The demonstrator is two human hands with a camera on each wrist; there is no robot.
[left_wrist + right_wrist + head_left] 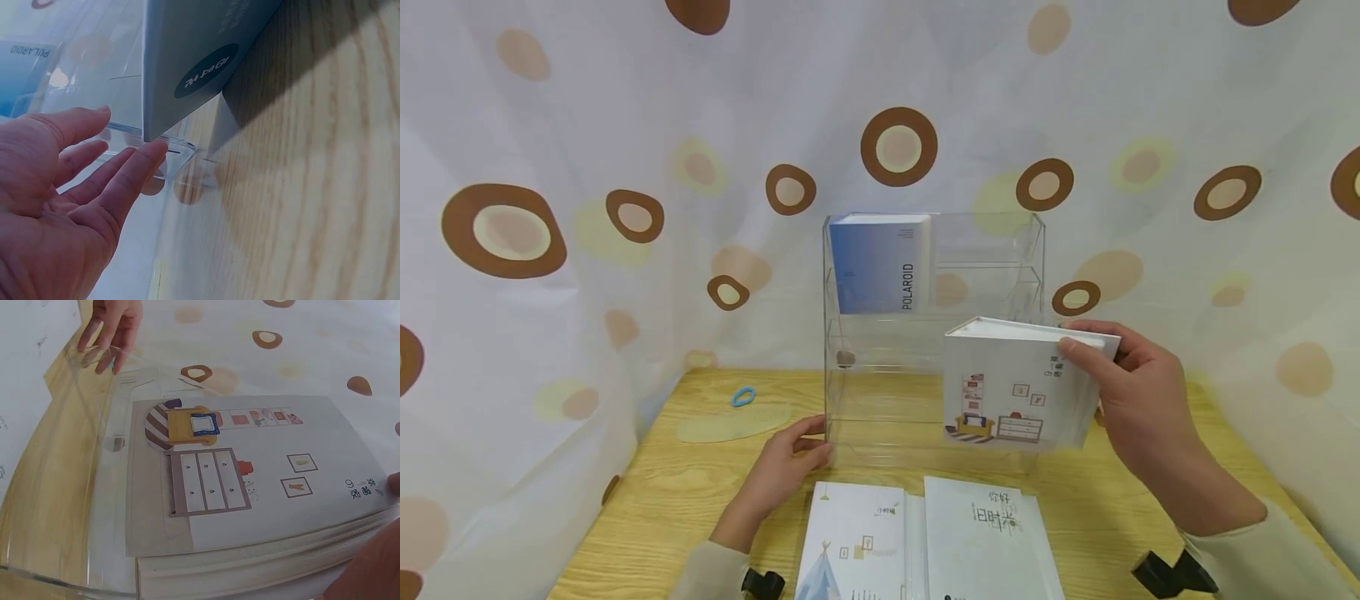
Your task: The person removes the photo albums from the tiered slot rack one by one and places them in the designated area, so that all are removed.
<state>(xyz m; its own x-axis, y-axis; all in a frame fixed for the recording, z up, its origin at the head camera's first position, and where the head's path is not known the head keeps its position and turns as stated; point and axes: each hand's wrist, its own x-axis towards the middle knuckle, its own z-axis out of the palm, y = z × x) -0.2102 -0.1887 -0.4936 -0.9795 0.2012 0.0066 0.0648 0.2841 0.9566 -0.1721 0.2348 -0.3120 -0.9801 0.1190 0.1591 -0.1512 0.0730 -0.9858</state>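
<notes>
My right hand (1138, 387) pinches a white book (1003, 396) by its upper right corner, thumb on the front cover and fingers behind. The cover shows a yellow armchair and a chest of drawers, also visible in the right wrist view. The book is upright before the right half of a clear tiered stand (880, 408), overlapping its lower tiers. With fingers extended, my left hand (786, 458) touches the stand's lower left side. A blue-and-white book (880, 267) marked POLAROID stands in the upper left of the stand.
White books lie in front of the stand: one with a blue tent (853, 533), another with dark lettering (977, 546). Left of the stand are a blue ring (743, 397) and a pale flat oval piece (730, 423). A dotted curtain (970, 92) hangs behind the wooden table (647, 492).
</notes>
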